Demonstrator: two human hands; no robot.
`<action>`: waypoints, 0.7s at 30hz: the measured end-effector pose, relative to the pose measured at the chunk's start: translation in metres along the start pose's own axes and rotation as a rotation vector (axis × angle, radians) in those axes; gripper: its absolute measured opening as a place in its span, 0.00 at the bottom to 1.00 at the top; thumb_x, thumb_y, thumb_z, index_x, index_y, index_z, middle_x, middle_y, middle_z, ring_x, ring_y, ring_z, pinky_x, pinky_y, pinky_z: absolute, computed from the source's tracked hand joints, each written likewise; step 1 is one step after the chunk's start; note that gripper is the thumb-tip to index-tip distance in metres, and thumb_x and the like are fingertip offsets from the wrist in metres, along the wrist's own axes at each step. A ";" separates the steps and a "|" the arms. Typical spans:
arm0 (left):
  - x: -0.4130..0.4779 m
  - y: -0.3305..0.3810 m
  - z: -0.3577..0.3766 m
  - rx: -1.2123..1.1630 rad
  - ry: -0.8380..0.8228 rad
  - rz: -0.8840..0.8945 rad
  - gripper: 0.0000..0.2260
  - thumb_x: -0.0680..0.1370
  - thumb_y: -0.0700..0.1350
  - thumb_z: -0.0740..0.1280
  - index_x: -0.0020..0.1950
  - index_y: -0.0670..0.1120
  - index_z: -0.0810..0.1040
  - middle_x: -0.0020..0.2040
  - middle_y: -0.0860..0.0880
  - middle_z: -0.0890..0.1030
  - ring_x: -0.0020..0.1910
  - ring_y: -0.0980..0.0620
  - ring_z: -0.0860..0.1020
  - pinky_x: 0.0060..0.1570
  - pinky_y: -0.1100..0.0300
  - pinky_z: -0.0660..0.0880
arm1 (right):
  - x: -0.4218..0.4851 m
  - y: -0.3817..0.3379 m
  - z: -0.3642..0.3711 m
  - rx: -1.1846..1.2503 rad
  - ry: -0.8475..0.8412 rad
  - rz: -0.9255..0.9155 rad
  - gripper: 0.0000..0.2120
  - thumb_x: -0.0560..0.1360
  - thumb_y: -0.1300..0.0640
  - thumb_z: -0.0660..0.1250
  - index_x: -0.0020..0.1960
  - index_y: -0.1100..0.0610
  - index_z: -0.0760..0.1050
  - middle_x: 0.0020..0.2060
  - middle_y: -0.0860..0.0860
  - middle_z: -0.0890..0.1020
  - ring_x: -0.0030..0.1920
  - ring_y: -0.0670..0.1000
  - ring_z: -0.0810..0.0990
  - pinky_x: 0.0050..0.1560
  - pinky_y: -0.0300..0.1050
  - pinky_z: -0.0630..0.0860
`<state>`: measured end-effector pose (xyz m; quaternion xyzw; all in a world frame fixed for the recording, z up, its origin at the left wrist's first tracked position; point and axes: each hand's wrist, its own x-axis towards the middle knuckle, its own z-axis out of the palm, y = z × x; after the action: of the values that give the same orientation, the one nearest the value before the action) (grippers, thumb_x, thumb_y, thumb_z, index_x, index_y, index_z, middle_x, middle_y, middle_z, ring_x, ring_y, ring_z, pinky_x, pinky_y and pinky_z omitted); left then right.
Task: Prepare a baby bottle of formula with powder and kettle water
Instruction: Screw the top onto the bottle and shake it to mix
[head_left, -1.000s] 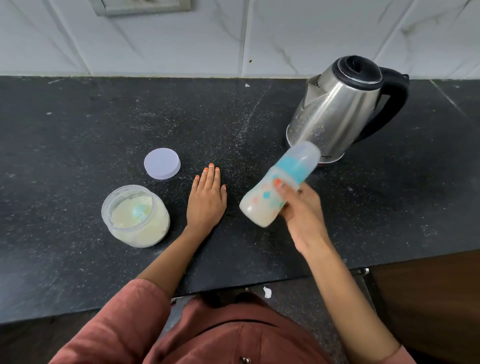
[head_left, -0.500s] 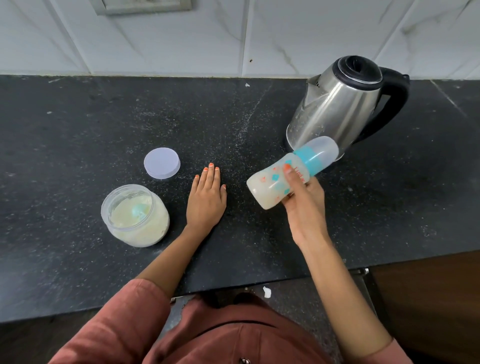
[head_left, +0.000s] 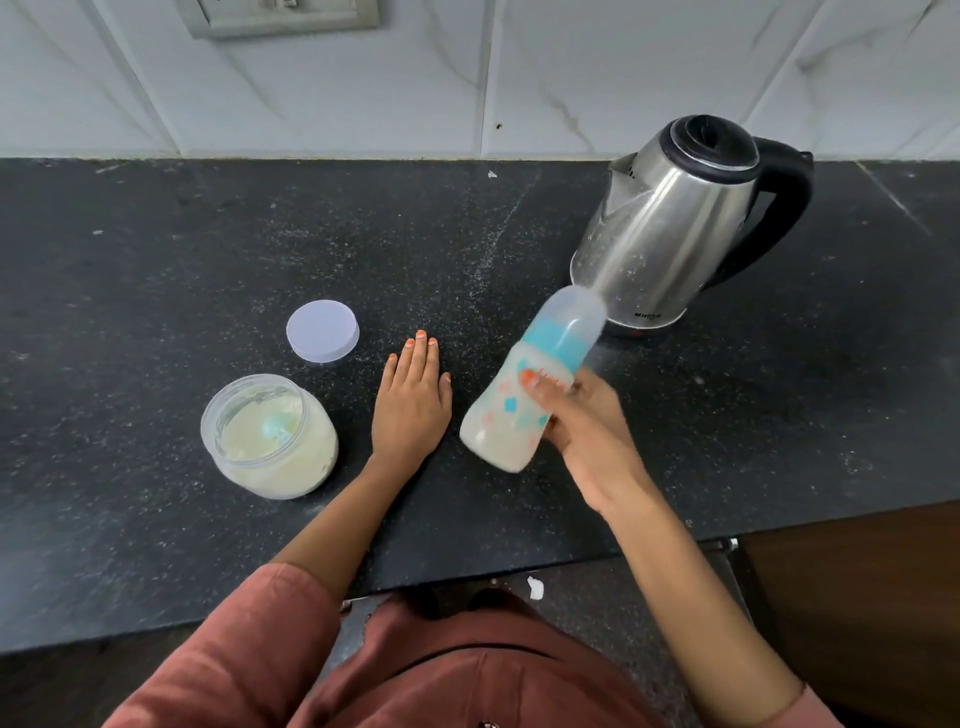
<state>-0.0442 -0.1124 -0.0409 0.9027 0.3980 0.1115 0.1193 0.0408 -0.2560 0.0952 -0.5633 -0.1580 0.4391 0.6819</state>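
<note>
Black counter (head_left: 156, 260), right hand (head_left: 587, 426) gripping tilted bottle (head_left: 519, 410) (cap (head_left: 576, 312) near kettle (head_left: 670, 234)), left hand (head_left: 410, 400) flat, fingers straight, beside open jar (head_left: 270, 441)

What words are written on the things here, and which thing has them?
Nothing here can be read for sure.
Kettle: a small dark brand word near its base, too small and blurred to read.
Bottle: orange script on its side, just above the right hand that holds it, too blurred to read.
Jar and lid: no writing shows.
</note>
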 end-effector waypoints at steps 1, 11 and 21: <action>0.000 0.000 0.001 0.007 -0.006 -0.002 0.22 0.82 0.47 0.50 0.74 0.40 0.54 0.76 0.43 0.55 0.75 0.47 0.52 0.73 0.54 0.45 | -0.004 0.001 -0.001 -0.069 -0.053 0.042 0.14 0.61 0.57 0.70 0.47 0.55 0.77 0.40 0.48 0.84 0.44 0.46 0.82 0.49 0.43 0.79; 0.000 0.000 -0.001 0.017 -0.012 -0.007 0.22 0.82 0.48 0.49 0.75 0.41 0.52 0.76 0.44 0.53 0.76 0.48 0.51 0.73 0.54 0.45 | 0.003 -0.006 -0.003 0.087 0.058 -0.040 0.12 0.66 0.59 0.68 0.49 0.55 0.76 0.43 0.49 0.83 0.46 0.46 0.82 0.50 0.44 0.79; -0.001 0.001 -0.001 0.012 -0.008 -0.007 0.22 0.82 0.48 0.50 0.75 0.41 0.54 0.76 0.44 0.55 0.75 0.48 0.52 0.73 0.54 0.46 | 0.011 -0.008 -0.003 0.190 0.184 -0.072 0.07 0.71 0.61 0.66 0.49 0.54 0.75 0.45 0.50 0.81 0.47 0.46 0.81 0.49 0.42 0.79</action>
<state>-0.0447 -0.1134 -0.0394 0.9025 0.4012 0.1052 0.1158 0.0527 -0.2497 0.0988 -0.5281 -0.0727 0.3737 0.7591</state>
